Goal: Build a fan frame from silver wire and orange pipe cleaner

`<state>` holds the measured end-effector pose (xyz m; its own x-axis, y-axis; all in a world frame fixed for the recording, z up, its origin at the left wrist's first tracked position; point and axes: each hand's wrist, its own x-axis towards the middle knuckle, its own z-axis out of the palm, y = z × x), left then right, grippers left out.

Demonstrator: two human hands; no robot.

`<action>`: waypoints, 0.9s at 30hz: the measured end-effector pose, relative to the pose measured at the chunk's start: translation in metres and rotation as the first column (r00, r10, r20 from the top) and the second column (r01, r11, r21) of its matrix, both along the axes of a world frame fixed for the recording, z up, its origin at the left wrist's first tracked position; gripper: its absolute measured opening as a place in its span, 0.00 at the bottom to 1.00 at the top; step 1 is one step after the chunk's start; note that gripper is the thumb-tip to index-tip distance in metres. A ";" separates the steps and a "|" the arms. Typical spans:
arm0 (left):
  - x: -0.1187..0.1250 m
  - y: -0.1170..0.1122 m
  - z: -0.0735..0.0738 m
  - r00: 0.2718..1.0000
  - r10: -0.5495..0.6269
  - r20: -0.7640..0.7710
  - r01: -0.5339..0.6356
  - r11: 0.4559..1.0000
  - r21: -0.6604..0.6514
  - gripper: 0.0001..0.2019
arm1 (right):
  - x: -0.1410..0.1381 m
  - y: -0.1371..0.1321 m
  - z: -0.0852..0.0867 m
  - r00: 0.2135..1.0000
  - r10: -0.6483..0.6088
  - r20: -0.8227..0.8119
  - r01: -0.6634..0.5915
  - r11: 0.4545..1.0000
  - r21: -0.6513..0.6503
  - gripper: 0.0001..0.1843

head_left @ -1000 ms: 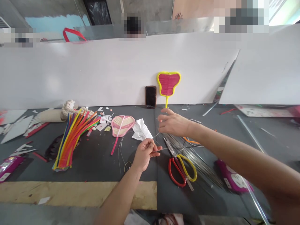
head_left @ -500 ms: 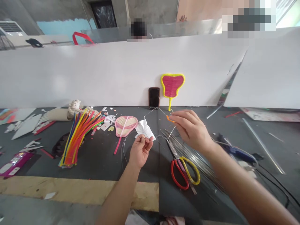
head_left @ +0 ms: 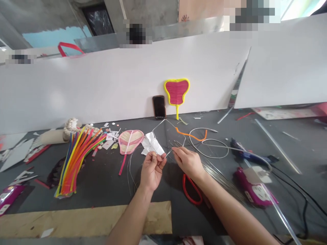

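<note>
My left hand (head_left: pixel 152 172) is closed in a pinch on a thin metal wire (head_left: pixel 168 153), over the dark table. My right hand (head_left: pixel 188 162) pinches the same stretch of wire just to the right, a small gap from the left fingers. Beyond both hands the bent wire outline rises to a peak, and an orange tube (head_left: pixel 191 134) sits on its right side. White crumpled paper (head_left: pixel 152 144) lies behind my left hand. Under my right hand are scissors; only a red handle loop (head_left: pixel 192 190) shows clearly.
A yellow-edged red fan (head_left: pixel 177 92) and a phone (head_left: pixel 159 107) lean on the white partition (head_left: pixel 114 85). Left are a pink fan (head_left: pixel 131 142) and colourful strips (head_left: pixel 74 163). Right lie loose wires (head_left: pixel 219 177), a blue glue gun (head_left: pixel 245 153) and a purple power strip (head_left: pixel 252 190).
My right hand has let go of the orange tube and moved down and left to the wire near my left hand, covering the scissors. The view has turned to the right.
</note>
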<state>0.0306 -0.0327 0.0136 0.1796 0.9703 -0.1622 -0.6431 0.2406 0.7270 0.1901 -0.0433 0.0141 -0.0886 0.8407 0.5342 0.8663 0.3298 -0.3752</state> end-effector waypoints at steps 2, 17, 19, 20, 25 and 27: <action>0.002 -0.001 0.000 1.000 -0.010 -0.028 0.011 1.000 0.010 0.12 | 0.003 0.000 0.000 1.000 0.017 -0.013 -0.017 1.000 0.002 0.14; 0.013 -0.005 -0.005 0.992 -0.117 -0.050 0.114 0.992 -0.053 0.12 | 0.014 -0.001 0.001 0.999 -0.042 -0.015 0.043 0.994 0.095 0.12; 0.013 -0.004 -0.005 0.988 -0.146 -0.059 0.139 0.984 -0.114 0.13 | 0.016 -0.001 0.001 0.997 0.010 -0.070 -0.001 0.992 0.125 0.12; 0.012 -0.004 -0.006 0.989 -0.140 -0.057 0.132 0.982 -0.134 0.13 | 0.017 -0.001 0.001 0.993 0.045 -0.110 -0.029 0.989 0.143 0.13; 0.008 0.001 -0.009 1.000 -0.014 -0.005 0.013 0.991 -0.135 0.13 | 0.021 0.000 0.000 0.846 0.108 -0.522 -0.001 0.980 0.200 0.14; 0.006 0.003 -0.010 1.000 0.015 0.008 -0.014 0.990 -0.137 0.12 | 0.021 0.002 0.000 0.670 0.043 -0.741 0.064 0.991 0.116 0.13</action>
<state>0.0369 -0.0299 0.0039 0.1679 0.9415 -0.2921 -0.6538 0.3281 0.6818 0.2114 -0.0410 0.0138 0.3898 0.7626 0.5162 0.3244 0.4109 -0.8520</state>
